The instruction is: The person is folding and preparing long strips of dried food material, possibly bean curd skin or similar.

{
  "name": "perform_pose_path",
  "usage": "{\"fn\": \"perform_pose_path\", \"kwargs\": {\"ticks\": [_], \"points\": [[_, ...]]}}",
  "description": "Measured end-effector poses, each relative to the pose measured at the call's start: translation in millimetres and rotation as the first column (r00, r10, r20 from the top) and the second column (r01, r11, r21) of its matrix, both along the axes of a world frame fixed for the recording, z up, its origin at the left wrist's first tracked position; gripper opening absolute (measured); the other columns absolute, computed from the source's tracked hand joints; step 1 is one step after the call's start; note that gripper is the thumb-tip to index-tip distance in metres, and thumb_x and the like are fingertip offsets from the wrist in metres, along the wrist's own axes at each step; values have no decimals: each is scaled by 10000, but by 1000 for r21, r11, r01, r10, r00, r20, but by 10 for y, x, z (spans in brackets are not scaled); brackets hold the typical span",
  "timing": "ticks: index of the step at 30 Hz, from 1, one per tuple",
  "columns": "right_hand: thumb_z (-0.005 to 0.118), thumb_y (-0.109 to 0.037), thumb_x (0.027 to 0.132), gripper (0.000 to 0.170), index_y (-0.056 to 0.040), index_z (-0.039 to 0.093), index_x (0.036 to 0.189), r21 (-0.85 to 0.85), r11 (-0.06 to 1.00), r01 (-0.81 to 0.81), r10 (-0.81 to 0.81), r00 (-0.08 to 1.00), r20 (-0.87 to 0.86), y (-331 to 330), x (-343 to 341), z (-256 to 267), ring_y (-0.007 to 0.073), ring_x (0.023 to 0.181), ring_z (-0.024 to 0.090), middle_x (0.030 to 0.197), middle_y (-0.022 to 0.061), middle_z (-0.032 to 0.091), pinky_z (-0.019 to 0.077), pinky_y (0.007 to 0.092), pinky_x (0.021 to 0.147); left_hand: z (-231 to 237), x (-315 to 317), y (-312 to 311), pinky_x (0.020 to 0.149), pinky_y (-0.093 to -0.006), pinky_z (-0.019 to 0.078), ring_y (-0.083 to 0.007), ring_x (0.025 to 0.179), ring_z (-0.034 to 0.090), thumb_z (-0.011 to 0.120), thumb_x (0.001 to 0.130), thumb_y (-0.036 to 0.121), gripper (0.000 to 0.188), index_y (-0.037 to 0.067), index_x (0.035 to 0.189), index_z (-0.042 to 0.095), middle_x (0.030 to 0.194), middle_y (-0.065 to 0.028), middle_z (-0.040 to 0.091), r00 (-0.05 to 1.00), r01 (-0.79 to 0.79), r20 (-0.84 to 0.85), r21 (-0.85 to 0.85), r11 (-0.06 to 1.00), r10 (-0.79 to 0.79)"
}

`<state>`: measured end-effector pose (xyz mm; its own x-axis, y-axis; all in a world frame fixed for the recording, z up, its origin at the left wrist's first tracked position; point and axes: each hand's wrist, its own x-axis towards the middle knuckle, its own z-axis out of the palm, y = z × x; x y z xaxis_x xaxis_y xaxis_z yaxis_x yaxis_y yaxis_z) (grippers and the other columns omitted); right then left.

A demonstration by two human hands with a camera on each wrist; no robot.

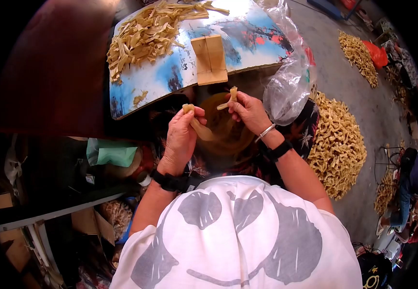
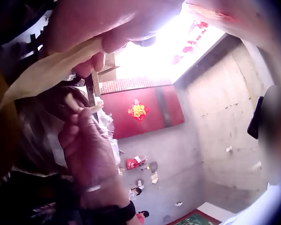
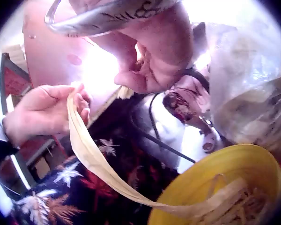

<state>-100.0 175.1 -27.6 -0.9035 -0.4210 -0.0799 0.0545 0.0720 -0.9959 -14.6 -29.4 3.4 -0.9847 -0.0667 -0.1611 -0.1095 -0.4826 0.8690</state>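
Note:
The left hand (image 1: 179,139) pinches the top of a long pale-yellow strip (image 1: 200,129); in the right wrist view the strip (image 3: 96,161) hangs in a curve down into a yellow bowl (image 3: 178,187). Between thumb and fingers, the right hand (image 1: 252,114) grips a short folded or knotted piece (image 1: 233,95), its ends sticking out. The two hands are apart, above the bowl (image 1: 218,103). In the left wrist view the right hand (image 2: 91,154) holds that piece (image 2: 74,104) beyond the left hand's strip (image 2: 47,75).
A small wooden stand (image 1: 210,60) sits at the near edge of a blue-and-white board (image 1: 180,67), with a heap of flat strips (image 1: 146,36) at its back left. Clear plastic (image 1: 286,86) hangs at the right. A large pile of knotted pieces (image 1: 337,144) lies on the floor.

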Motion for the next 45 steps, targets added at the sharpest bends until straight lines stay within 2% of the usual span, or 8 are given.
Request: {"fn": "perform_pose_path", "kwargs": {"ticks": [3,14,20,27,30,33,40,45], "points": [[695,-330,876,360,-9,620,1019,650,716,255,182,831,-526,24,-46,-213,344,700,668,778,169,676,535,410,635,80,32,79,943,-318,444,-153,998,587,502,992,190,325,-10,1227,605,1129,-70,629,997,-70,33,-169,983,77],[621,-70,850,73,-26,616,907,129,970,204,-94,811,-577,-340,320,396,376,819,586,874,176,571,492,415,713,67,103,286,988,-363,440,-180,1191,533,562,985,230,440,61,1382,475,1309,-84,550,993,-37,104,-228,973,63],[619,-8,798,244,-16,582,1040,110,994,15,58,776,-628,-286,707,490,394,857,629,936,189,610,537,402,730,-51,162,166,836,-394,534,-203,922,644,570,989,259,274,22,1122,605,1004,-94,658,858,90,372,570,817,-354],[618,-23,843,182,-11,580,1020,226,968,-108,228,756,-614,-173,898,478,381,886,650,916,206,648,546,394,764,-301,25,96,663,-335,551,-196,780,662,591,962,151,184,21,1081,643,914,-75,668,891,191,390,139,972,-231],[623,-62,861,147,-23,591,999,293,955,42,196,655,-730,-120,880,579,349,865,660,913,178,656,549,360,755,-106,67,94,659,-337,550,-225,778,678,604,925,130,133,62,1027,656,897,-89,678,905,389,242,-806,447,-351],[591,-115,923,96,-34,597,974,114,983,145,-27,723,-690,-120,801,494,295,840,675,896,143,665,553,319,736,150,107,171,694,-413,538,-299,795,682,588,909,123,118,38,954,657,810,-135,668,849,37,92,-992,-117,-520],[494,-250,1029,188,-89,574,972,-284,941,183,-43,899,436,-143,671,164,94,498,564,703,32,637,414,206,428,533,97,479,617,-340,522,-228,720,631,628,809,94,309,48,1114,648,779,-86,574,814,-441,-280,-868,-227,-509],[557,-230,999,161,-84,625,998,-77,974,215,-187,945,270,-117,633,182,64,536,562,740,21,653,414,200,463,401,69,587,620,-331,524,-240,740,632,642,784,90,327,34,1106,637,808,-96,583,841,-409,-288,-893,-189,-458]]}}
